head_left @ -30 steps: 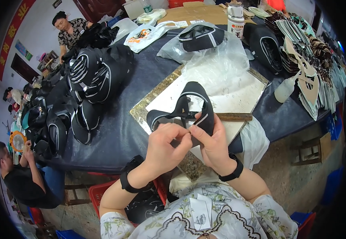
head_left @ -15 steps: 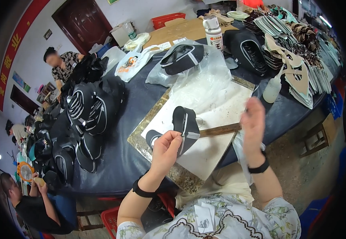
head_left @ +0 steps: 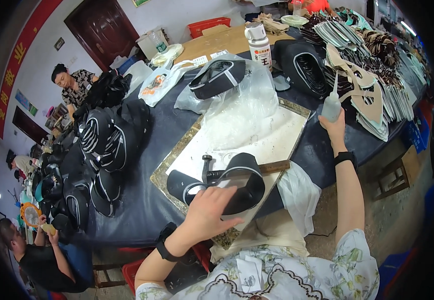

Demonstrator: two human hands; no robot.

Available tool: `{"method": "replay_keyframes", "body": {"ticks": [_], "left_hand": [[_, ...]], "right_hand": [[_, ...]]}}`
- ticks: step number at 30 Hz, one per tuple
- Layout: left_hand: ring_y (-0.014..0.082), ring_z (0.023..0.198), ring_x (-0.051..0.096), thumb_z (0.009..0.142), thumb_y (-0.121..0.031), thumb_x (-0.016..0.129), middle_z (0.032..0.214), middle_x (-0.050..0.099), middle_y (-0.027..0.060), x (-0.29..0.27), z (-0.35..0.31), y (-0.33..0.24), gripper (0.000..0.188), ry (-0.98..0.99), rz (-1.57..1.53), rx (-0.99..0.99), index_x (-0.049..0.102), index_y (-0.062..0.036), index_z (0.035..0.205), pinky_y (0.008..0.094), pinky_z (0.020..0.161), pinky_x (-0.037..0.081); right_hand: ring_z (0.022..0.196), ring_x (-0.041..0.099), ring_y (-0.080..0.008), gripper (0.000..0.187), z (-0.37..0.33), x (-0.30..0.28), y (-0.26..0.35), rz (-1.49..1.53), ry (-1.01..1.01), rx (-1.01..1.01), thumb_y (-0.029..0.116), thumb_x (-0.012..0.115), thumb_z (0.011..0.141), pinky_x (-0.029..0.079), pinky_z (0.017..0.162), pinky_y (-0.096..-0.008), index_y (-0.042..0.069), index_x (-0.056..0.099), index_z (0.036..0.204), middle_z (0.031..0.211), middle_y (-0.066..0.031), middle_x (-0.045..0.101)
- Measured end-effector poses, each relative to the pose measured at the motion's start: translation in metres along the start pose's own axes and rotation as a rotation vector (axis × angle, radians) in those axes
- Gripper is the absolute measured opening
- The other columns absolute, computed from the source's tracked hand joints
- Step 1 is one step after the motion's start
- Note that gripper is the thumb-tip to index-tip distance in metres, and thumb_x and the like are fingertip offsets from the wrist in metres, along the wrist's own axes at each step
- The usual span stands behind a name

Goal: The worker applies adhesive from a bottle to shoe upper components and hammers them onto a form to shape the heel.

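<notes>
Right hand (head_left: 334,129) stretched forward, left hand (head_left: 208,214) close in.
The right grips a squeeze bottle (head_left: 331,107) over the desk (head_left: 139,212); the left, fingers spread wide, is at a black curved piece (head_left: 252,191) on the white board (head_left: 283,137).

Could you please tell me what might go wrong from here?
The squeeze bottle in the right hand could drip from its thin spout onto the beige pieces nearby if tipped or squeezed. The hammer lies right by the black piece near the left hand, so shifting that piece might knock it.
</notes>
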State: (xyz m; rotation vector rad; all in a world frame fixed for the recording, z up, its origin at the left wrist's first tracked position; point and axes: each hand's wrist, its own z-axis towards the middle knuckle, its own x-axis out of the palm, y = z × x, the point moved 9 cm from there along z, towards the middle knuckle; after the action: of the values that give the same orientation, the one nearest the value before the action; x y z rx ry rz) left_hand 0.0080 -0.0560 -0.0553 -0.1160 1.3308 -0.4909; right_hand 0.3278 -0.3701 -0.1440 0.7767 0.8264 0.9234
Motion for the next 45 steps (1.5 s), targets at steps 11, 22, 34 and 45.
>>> {"method": "replay_keyframes", "body": {"ticks": [11,22,34,45], "left_hand": [[0.0114,0.063,0.055,0.086,-0.002,0.060,0.076,0.058,0.0076,-0.070,0.004,0.050,0.024,-0.503,-0.501,-0.311,0.057,-0.0014,0.110,0.0230,0.060,0.044],[0.0133,0.102,0.055,0.076,-0.005,0.076,0.113,0.057,0.0070,-0.061,-0.027,0.041,0.055,-0.515,-1.027,-0.259,0.050,0.0024,0.124,0.0279,0.088,0.044],[0.0047,0.080,0.057,0.088,0.003,0.061,0.093,0.061,0.0016,-0.080,-0.057,0.053,0.019,-0.962,-0.840,-0.160,0.062,0.0020,0.106,0.0169,0.070,0.044],[0.0095,0.085,0.060,0.090,0.000,0.058,0.093,0.065,0.0056,-0.049,-0.037,0.087,0.025,-0.823,-1.311,-0.446,0.054,0.0031,0.115,0.0233,0.077,0.048]], "right_hand": [[0.116,0.047,-0.0215,0.077,-0.126,0.033,0.210,0.568,0.670,-0.175,0.018,0.078,0.069,0.038,0.099,-0.0367,0.004,0.034,0.131,0.122,-0.0124,0.048],[0.105,0.055,-0.0310,0.083,-0.237,0.064,0.301,0.210,0.594,-0.653,0.021,0.084,0.062,0.047,0.088,-0.0374,0.009,0.041,0.132,0.116,-0.0130,0.053],[0.122,0.047,-0.0244,0.089,-0.229,0.095,0.245,1.354,0.722,0.460,0.031,0.075,0.077,0.041,0.102,-0.0382,0.008,0.022,0.145,0.133,-0.0121,0.045],[0.120,0.051,-0.0233,0.093,-0.174,0.061,0.233,1.063,0.623,0.214,0.040,0.073,0.078,0.043,0.101,-0.0370,0.009,0.019,0.148,0.128,-0.0096,0.050]]}}
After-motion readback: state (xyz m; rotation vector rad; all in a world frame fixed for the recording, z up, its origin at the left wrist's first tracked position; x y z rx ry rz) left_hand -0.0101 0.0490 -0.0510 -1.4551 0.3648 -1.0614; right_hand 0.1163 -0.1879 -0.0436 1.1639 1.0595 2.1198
